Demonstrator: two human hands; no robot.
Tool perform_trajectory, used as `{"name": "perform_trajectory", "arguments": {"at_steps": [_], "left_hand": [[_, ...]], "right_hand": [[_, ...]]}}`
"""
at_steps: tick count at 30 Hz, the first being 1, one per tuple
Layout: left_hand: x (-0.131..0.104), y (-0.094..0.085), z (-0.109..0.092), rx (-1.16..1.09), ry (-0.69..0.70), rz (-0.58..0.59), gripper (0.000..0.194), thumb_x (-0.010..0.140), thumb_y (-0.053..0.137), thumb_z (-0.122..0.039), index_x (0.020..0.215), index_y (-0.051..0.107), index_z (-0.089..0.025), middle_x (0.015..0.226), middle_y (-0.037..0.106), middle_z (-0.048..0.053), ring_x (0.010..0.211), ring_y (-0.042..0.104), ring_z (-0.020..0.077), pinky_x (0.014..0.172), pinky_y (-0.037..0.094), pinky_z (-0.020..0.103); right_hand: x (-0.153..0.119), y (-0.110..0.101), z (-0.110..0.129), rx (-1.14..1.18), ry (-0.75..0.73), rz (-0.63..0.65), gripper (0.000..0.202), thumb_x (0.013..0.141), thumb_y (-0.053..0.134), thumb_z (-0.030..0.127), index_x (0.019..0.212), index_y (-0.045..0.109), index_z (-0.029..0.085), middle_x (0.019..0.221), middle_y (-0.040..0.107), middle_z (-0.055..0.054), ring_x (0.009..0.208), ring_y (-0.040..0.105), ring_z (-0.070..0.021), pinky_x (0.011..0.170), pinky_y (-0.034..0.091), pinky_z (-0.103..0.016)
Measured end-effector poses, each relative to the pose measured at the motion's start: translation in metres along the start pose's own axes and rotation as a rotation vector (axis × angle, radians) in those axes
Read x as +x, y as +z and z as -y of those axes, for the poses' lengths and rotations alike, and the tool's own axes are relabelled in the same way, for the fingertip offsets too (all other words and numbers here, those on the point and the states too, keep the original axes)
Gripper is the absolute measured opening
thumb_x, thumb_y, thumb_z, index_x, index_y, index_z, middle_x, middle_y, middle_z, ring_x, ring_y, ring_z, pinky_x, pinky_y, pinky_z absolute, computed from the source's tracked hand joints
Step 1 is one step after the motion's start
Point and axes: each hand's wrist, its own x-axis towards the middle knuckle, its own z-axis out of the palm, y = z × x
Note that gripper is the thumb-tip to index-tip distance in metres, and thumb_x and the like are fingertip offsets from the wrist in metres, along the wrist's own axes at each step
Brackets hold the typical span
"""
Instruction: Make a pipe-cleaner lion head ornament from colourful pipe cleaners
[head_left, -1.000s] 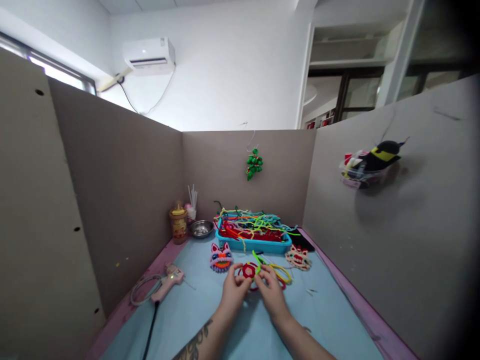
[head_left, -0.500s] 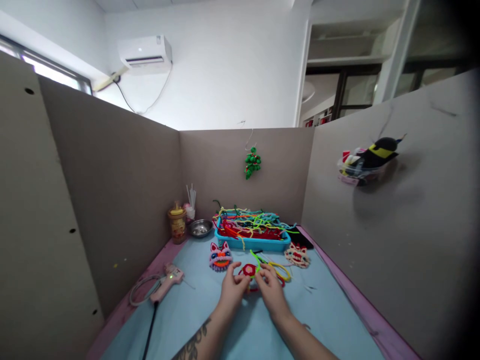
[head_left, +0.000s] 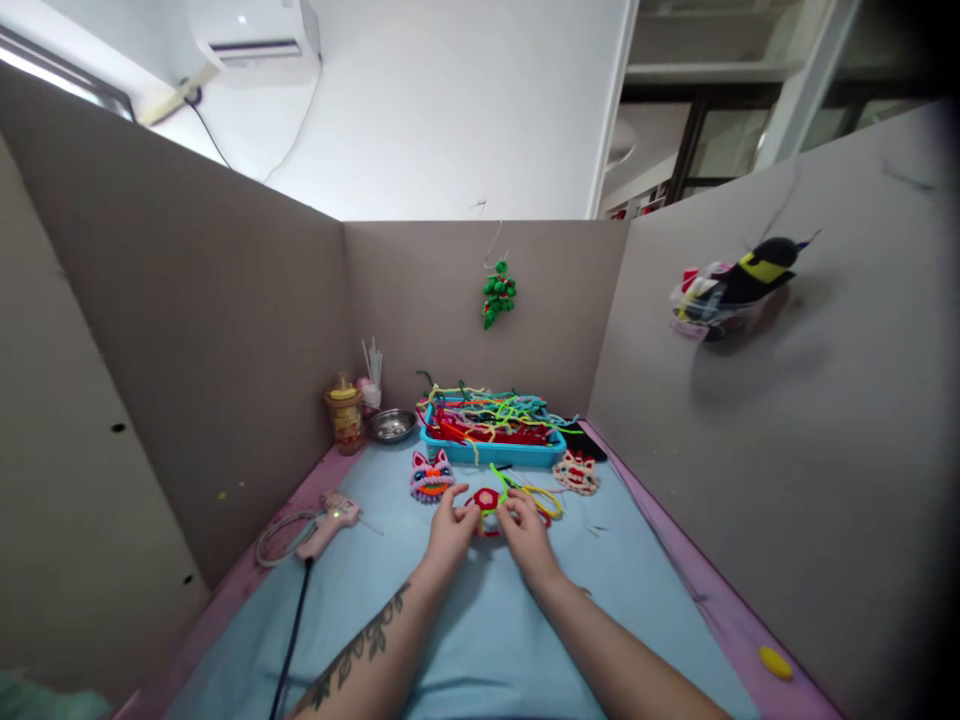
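A small red fuzzy piece (head_left: 487,497) with a pink centre, seemingly made of bent pipe cleaners, is held between both hands just over the blue cloth. My left hand (head_left: 450,528) has thumb and fingers closed on its left edge. On the other side, my right hand (head_left: 528,532) pinches a bright green pipe cleaner (head_left: 498,478) against the piece; its end sticks up past the fingertips. Loops of yellow pipe cleaner (head_left: 549,498) lie just beyond my right hand. A purple animal-face piece (head_left: 432,477) rests left of the hands, and a cream and red one (head_left: 577,472) to the right.
Behind the hands, a blue basket (head_left: 495,450) overflows with coloured pipe cleaners. A pink glue gun (head_left: 328,525) with a cord lies at left. A metal bowl (head_left: 392,426) and brown jar (head_left: 347,420) stand back left. Grey partitions (head_left: 480,320) enclose the table. A yellow object (head_left: 775,662) lies front right.
The camera has tilted down, so everything sits higher in view and the yellow object at front right shows. Both hands keep hold of the red piece and green pipe cleaner.
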Motion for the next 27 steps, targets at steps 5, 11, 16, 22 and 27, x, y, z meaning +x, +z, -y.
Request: {"name": "perform_trajectory", "arguments": {"at_steps": [5, 11, 16, 22, 27], "left_hand": [[-0.002, -0.001, -0.005, -0.035, 0.012, 0.027, 0.057, 0.061, 0.070, -0.031, 0.109, 0.044, -0.014, 0.054, 0.058, -0.004, 0.047, 0.053, 0.0103, 0.054, 0.041, 0.022], [-0.004, 0.000, -0.011, -0.067, -0.001, 0.042, 0.061, 0.057, 0.070, -0.028, 0.110, 0.044, -0.015, 0.060, 0.059, -0.004, 0.050, 0.054, 0.0099, 0.057, 0.043, 0.023], [-0.002, 0.001, -0.009, -0.062, 0.007, 0.023, 0.057, 0.058, 0.069, -0.025, 0.109, 0.044, -0.016, 0.061, 0.059, -0.003, 0.049, 0.054, 0.0099, 0.056, 0.044, 0.023], [-0.001, 0.001, -0.008, -0.055, 0.038, 0.038, 0.056, 0.061, 0.068, -0.026, 0.109, 0.043, -0.015, 0.062, 0.060, -0.002, 0.050, 0.054, 0.0097, 0.055, 0.044, 0.023], [-0.004, 0.003, -0.011, -0.065, 0.014, 0.074, 0.059, 0.060, 0.070, -0.028, 0.111, 0.044, -0.015, 0.063, 0.059, -0.003, 0.050, 0.054, 0.0096, 0.056, 0.044, 0.023]], "right_hand": [[-0.001, 0.000, 0.003, 0.009, 0.013, 0.015, 0.022, 0.073, 0.056, 0.036, 0.062, 0.060, 0.018, 0.102, 0.053, -0.011, 0.104, 0.051, -0.0234, 0.077, 0.047, -0.031], [0.001, 0.000, 0.002, 0.037, 0.036, 0.008, 0.020, 0.071, 0.058, 0.035, 0.060, 0.060, 0.018, 0.102, 0.053, -0.010, 0.101, 0.051, -0.0225, 0.073, 0.047, -0.029], [0.002, -0.002, 0.005, 0.089, 0.060, 0.036, 0.019, 0.070, 0.056, 0.034, 0.061, 0.059, 0.017, 0.102, 0.052, -0.010, 0.097, 0.053, -0.0222, 0.072, 0.047, -0.029], [0.001, -0.006, 0.006, 0.034, 0.046, 0.036, 0.016, 0.070, 0.059, 0.033, 0.073, 0.063, 0.018, 0.115, 0.049, -0.010, 0.107, 0.047, -0.0236, 0.084, 0.042, -0.033], [0.001, -0.006, 0.003, -0.031, 0.016, 0.010, 0.015, 0.071, 0.059, 0.032, 0.065, 0.059, 0.018, 0.112, 0.050, -0.011, 0.109, 0.046, -0.0243, 0.091, 0.037, -0.037]]}}
